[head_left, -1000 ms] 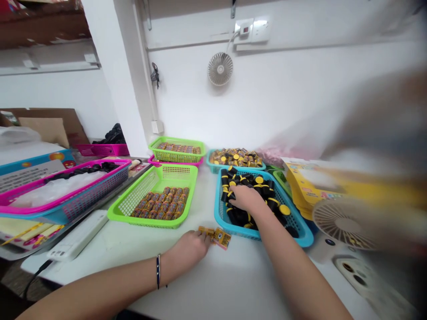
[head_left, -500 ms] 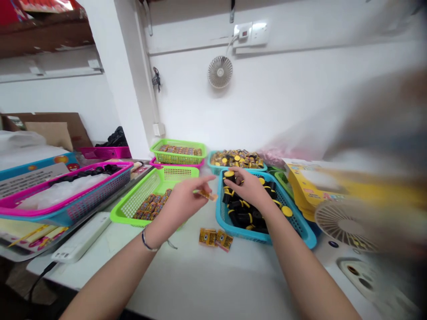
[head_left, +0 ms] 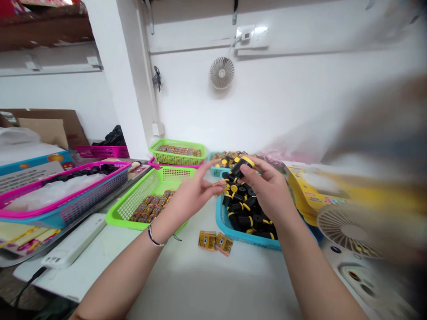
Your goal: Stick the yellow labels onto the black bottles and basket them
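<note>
The right hand point(head_left: 268, 193), raised over the blue basket point(head_left: 240, 238), grips a yellow-capped black roll point(head_left: 242, 168) in curled fingers. The left hand point(head_left: 191, 198), fingers spread, pinches a small gold packet point(head_left: 220, 186) near that roll, above two packets point(head_left: 215, 242) lying on the table.

Worktop: white laminate table point(head_left: 200, 284) bearing everything below.
Centre: blue plastic mesh basket point(head_left: 240, 239) holding black-and-yellow cylindrical rolls point(head_left: 247, 209).
In front: small gold paper packets point(head_left: 215, 242) on the table.
Left: green plastic mesh basket point(head_left: 136, 195).
Behind: second green mesh basket point(head_left: 176, 160), beside a teal mesh basket point(head_left: 216, 172).
Right: white desk fan point(head_left: 350, 231), before a yellow cardboard box point(head_left: 320, 191).
Far left: pink-rimmed blue mesh basket point(head_left: 66, 198).
</note>
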Demonstrator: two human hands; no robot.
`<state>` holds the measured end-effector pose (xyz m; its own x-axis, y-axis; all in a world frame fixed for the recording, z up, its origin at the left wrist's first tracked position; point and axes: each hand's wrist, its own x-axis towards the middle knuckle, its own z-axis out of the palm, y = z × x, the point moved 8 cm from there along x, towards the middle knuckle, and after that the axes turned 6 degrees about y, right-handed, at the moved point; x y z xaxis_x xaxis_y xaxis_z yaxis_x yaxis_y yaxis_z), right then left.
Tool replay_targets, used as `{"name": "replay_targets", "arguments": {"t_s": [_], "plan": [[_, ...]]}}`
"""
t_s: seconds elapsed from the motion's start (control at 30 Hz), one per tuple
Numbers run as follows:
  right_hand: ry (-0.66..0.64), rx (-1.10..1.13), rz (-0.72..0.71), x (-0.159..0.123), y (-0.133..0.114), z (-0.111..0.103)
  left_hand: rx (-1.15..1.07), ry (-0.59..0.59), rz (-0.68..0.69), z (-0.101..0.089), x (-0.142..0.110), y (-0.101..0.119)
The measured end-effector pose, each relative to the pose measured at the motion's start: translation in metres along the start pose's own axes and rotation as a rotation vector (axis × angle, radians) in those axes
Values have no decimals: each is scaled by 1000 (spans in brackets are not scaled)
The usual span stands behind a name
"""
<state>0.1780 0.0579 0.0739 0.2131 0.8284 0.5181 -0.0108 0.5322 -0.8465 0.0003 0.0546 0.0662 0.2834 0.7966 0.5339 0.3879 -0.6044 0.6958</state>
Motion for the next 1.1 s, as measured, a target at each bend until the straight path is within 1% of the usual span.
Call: {"name": "replay_targets", "arguments": {"t_s": [0.1, 0.23, 0.37, 0.5, 0.63, 0.73, 0.8, 0.87, 1.0, 1.1], "plan": [[-12, 20, -6, -5, -4, 2, 45, -45, 61, 4, -3, 7], [-16, 19, 11, -9, -4, 4, 79, -17, 114, 3, -6, 8], [-36, -5, 27, -10, -2, 6, 69, 17, 156, 1, -7, 8], [-42, -60, 13, -12, -8, 6, 35, 40, 171, -2, -7, 8], [-32, -183, -35, -13, -19, 7, -102, 102, 169, -5, -8, 9], [-42, -189, -68, -13, -20, 9, -331, 163, 128, -7, -9, 9], [-57, -171, -89, -14, -18, 11, -507, 175, 88, -6, -9, 9], [-79, -169, -101, -15, -15, 12, -622, 177, 54, -6, -9, 10], [-101, -169, -118, -16, -17, 12, -647, 204, 31, -11, -10, 12], [-144, -215, -178, -17, -24, 14, -616, 201, 33, -14, -11, 13]]}}
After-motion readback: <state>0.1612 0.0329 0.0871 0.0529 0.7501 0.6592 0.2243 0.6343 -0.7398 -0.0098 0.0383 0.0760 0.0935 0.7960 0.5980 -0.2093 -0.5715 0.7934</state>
